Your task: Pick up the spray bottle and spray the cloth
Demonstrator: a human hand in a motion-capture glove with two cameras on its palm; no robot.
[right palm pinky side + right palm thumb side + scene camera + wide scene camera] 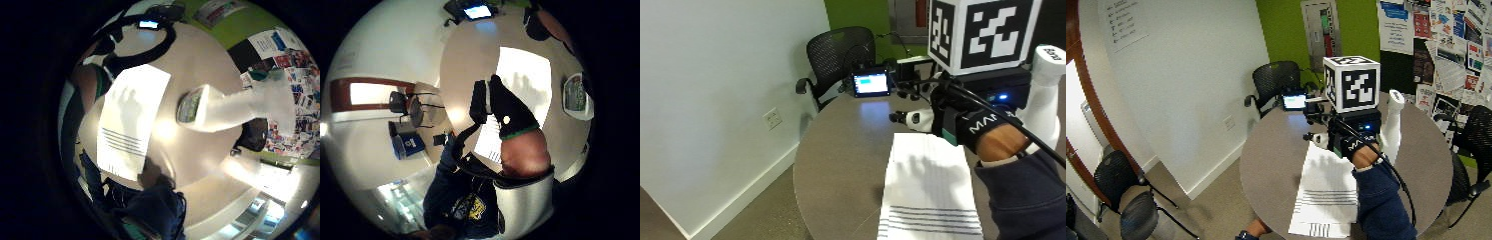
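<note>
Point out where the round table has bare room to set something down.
The widest bare patch of the round grey table runs between the white striped cloth and the table's wall-side edge, up toward the small lit screen. It is crowded on the cloth's other side: the gloved right hand hovers over the cloth's far end, with the white spray bottle standing just beyond.

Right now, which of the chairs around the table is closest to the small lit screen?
The black mesh chair by the white wall, right behind the screen. The others stand by the poster wall and near the doorway.
</note>
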